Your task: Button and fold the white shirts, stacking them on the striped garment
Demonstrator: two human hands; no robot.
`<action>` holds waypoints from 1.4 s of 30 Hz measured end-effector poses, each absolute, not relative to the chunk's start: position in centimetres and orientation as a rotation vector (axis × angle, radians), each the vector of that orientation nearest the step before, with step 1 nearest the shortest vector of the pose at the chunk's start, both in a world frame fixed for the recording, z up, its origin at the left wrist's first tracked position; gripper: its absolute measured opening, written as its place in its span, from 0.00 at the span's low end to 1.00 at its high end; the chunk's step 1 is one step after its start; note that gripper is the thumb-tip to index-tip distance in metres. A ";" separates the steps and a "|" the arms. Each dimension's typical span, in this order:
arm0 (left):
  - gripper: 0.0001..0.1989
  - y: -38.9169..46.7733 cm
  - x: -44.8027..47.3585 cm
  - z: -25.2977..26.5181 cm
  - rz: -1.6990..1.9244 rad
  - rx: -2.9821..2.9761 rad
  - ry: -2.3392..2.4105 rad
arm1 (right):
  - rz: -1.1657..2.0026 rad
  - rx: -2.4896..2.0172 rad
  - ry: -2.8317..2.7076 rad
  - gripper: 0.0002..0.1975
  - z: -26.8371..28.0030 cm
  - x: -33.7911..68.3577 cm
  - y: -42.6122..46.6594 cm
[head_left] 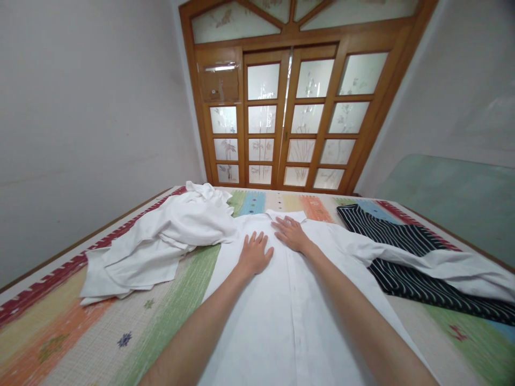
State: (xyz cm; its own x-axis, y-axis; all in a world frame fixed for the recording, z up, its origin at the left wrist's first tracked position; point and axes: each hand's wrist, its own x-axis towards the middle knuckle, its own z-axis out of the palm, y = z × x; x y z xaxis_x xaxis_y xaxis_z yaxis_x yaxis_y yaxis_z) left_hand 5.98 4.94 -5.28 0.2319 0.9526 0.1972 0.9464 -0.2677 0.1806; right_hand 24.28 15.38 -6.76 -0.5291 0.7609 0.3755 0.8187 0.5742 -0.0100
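A white button-up shirt point(277, 305) lies spread out in front of me, its collar point(298, 215) at the far end and its button strip running down the middle. My left hand point(255, 254) rests flat on the left chest of the shirt, fingers spread. Just below the collar, my right hand point(290, 232) lies on the fabric with its fingers stretched out. One long sleeve point(426, 262) reaches out to the right, across a black-and-white striped garment point(396, 236). The shirt's lower part runs out of view at the bottom.
Another white garment point(164, 225) lies crumpled on the left, against the shirt's side. Beneath everything is a multicoloured striped cloth point(161, 321). Beyond the far edge stand wooden doors with glass panes point(263, 118). A pale green panel point(450, 198) stands at the right.
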 end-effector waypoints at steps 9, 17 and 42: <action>0.26 5.3 5.9 -5.8 0.450 2.456 1.878 | -0.240 -1.310 -2.446 0.14 -5.6 24.1 14.7; 0.26 5.4 5.8 -5.8 0.435 2.462 1.897 | -0.300 -1.181 -2.383 0.09 -5.6 24.0 13.8; 0.23 5.0 6.2 -4.4 0.338 2.504 1.790 | 0.305 -1.492 -2.240 0.16 -4.8 25.2 7.2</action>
